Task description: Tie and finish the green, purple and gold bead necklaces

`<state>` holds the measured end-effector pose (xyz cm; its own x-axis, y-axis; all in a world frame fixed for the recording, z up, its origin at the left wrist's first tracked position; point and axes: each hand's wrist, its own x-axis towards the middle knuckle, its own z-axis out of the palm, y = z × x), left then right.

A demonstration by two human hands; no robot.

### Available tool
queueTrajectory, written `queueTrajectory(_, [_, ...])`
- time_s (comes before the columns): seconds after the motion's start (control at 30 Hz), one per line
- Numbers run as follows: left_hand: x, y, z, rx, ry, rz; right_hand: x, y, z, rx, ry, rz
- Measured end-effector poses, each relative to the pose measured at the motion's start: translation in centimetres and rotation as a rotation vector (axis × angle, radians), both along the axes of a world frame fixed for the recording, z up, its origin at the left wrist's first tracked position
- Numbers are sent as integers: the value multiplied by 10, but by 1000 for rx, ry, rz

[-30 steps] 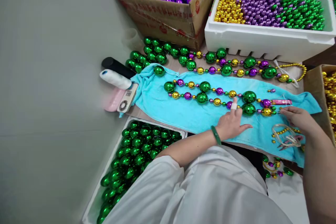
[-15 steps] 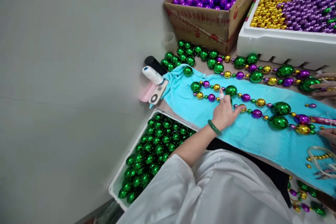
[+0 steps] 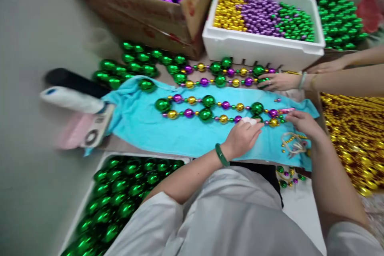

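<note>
A looped bead necklace (image 3: 208, 101) of green, purple and gold beads lies on the turquoise cloth (image 3: 192, 138). My left hand (image 3: 244, 138), with a green bangle at the wrist and white coverings on some fingertips, reaches over the lower strand near its right part. Its fingers are stretched out, touching or just above the beads. At the strand's right end, my right hand (image 3: 304, 123) is closed in a pinch beside a slim pink object (image 3: 286, 110). What sits between those fingertips is too small to make out.
Another person's hand (image 3: 277, 81) rests on a second bead strand (image 3: 220, 81) behind the cloth. At the back stand a carton (image 3: 150, 28) of purple balls and a white foam box (image 3: 258, 50) of small beads. Green balls (image 3: 120, 188) fill a tray at lower left; gold beads (image 3: 354, 140) lie right.
The view has swung right, bringing both my arms and the other person's arms into sight. My left hand has moved along the necklace from its left part towards its right end.
</note>
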<state>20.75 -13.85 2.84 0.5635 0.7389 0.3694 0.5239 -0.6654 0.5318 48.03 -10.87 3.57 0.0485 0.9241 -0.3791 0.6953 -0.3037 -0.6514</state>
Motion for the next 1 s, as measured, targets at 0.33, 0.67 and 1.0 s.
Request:
queueTrajectory(0.33, [95, 90, 11, -439, -50, -375, -5, 5, 28, 50, 231, 2])
queueTrajectory(0.67, [127, 156, 7, -591, 90, -304, 28, 22, 29, -149, 53, -57])
queueTrajectory(1.0, [150, 121, 10, -196, 134, -49, 47, 23, 20, -109, 249, -136])
